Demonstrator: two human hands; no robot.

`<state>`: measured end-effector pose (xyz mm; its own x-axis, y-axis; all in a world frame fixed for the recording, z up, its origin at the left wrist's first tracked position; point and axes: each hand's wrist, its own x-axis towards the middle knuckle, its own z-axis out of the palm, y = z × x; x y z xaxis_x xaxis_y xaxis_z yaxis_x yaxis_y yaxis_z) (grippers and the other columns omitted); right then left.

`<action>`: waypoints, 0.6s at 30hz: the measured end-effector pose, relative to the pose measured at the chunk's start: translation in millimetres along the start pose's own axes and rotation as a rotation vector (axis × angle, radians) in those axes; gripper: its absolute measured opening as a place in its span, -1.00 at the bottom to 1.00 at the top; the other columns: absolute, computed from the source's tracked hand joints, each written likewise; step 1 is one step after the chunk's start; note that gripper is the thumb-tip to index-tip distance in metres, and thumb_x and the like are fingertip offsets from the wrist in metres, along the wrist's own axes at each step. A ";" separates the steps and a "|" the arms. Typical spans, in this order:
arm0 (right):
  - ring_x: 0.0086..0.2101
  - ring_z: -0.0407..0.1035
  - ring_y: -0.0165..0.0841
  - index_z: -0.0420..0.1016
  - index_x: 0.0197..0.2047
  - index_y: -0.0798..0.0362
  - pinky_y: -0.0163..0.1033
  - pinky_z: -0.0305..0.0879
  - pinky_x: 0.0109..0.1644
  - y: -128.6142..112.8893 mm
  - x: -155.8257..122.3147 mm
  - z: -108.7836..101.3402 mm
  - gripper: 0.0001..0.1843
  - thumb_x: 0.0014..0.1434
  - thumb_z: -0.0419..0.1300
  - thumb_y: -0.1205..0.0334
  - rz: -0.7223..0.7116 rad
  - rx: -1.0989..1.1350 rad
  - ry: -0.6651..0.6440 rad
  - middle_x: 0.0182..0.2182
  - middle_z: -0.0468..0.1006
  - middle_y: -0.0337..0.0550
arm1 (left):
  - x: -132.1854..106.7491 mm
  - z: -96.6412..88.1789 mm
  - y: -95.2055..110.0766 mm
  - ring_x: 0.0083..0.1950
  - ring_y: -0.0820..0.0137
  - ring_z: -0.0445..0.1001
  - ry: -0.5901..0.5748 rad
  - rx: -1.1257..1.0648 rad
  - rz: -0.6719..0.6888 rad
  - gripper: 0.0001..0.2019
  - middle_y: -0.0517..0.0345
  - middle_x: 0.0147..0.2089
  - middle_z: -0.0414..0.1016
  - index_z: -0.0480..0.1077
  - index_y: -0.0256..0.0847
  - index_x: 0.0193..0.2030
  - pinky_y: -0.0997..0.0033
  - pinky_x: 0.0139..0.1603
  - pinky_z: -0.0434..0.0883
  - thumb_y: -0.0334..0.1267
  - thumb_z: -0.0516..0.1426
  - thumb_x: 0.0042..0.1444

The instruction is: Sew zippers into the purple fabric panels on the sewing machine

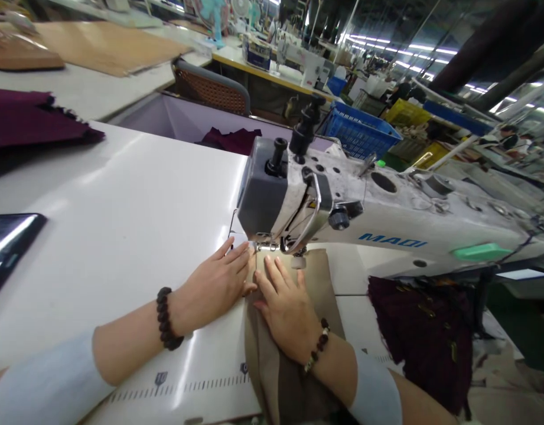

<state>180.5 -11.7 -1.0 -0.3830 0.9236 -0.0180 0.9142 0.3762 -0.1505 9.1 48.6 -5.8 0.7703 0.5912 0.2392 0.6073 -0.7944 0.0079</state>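
Observation:
My left hand lies with its fingers stretched toward the needle area, at the left edge of a khaki fabric piece. By its fingertips is a small white piece that I cannot make out. My right hand rests flat on the khaki fabric, fingers spread and pointing at the presser foot. The fabric runs from under the head of the sewing machine down toward my body, with folds in its lower part. The machine head partly hides the fabric's far end.
Dark phone-like device at the left edge of the white table. Maroon fabric lies at the far left, and a maroon bundle is right of my right arm. A blue crate stands behind the machine.

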 end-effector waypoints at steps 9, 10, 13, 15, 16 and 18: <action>0.24 -0.04 -0.12 0.05 0.29 0.08 0.31 -0.02 0.19 1.8 12.8 -6.0 -0.48 0.28 -0.08 0.22 0.033 0.039 -0.031 0.30 -0.07 0.00 | 4.1 -1.2 -5.2 0.25 0.06 0.19 -0.087 0.033 -0.085 -0.58 -0.24 0.18 0.29 0.32 -0.46 0.08 -0.04 0.27 0.08 -0.14 0.06 0.21; 0.25 -0.06 -0.12 0.04 0.29 0.09 0.31 -0.04 0.19 2.3 12.8 -6.1 -0.47 0.27 -0.08 0.23 0.026 0.048 -0.031 0.30 -0.08 0.00 | 4.5 -0.8 -6.8 0.24 0.06 0.19 -0.088 0.034 -0.081 -0.58 -0.24 0.18 0.29 0.32 -0.46 0.07 -0.04 0.27 0.09 -0.14 0.06 0.21; 0.26 -0.10 -0.16 0.03 0.29 0.17 0.28 -0.11 0.24 3.7 13.1 -4.4 -0.46 0.28 -0.09 0.23 0.022 0.072 -0.007 0.30 -0.07 0.02 | 6.9 -5.3 -7.8 0.19 0.07 0.26 -0.065 0.043 -0.056 -0.62 -0.25 0.12 0.34 0.35 -0.45 0.02 0.01 0.21 0.18 -0.17 0.10 0.18; 0.26 -0.10 -0.19 0.06 0.28 0.24 0.24 -0.17 0.27 5.4 13.4 -2.7 -0.47 0.28 -0.10 0.23 0.026 0.097 0.015 0.29 -0.04 0.03 | 6.9 -15.4 -0.3 0.03 0.18 0.41 -0.074 0.020 -0.030 -0.76 -0.15 -0.04 0.45 0.41 -0.40 -0.13 0.16 0.08 0.34 -0.24 0.10 0.19; 0.26 -0.10 -0.19 0.07 0.27 0.26 0.22 -0.19 0.28 6.7 13.5 -2.0 -0.48 0.28 -0.10 0.23 0.024 0.113 0.023 0.29 -0.03 0.04 | 5.3 -22.3 6.7 -0.10 0.24 0.46 -0.087 -0.003 -0.010 -0.82 -0.08 -0.15 0.49 0.43 -0.37 -0.22 0.24 -0.03 0.40 -0.28 0.08 0.20; 0.26 -0.10 -0.21 0.10 0.26 0.25 0.21 -0.21 0.29 10.4 13.1 -1.3 -0.49 0.28 -0.11 0.24 0.007 0.152 0.030 0.29 -0.02 0.04 | -2.5 -36.9 26.3 -0.28 0.32 0.46 -0.121 -0.071 0.073 -0.81 0.04 -0.32 0.48 0.43 -0.32 -0.33 0.34 -0.22 0.44 -0.33 0.04 0.23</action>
<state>185.1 4.4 -1.5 -0.3707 0.9287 0.0094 0.8854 0.3564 -0.2984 15.9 21.2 29.6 0.8322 0.5407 0.1228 0.5370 -0.8411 0.0650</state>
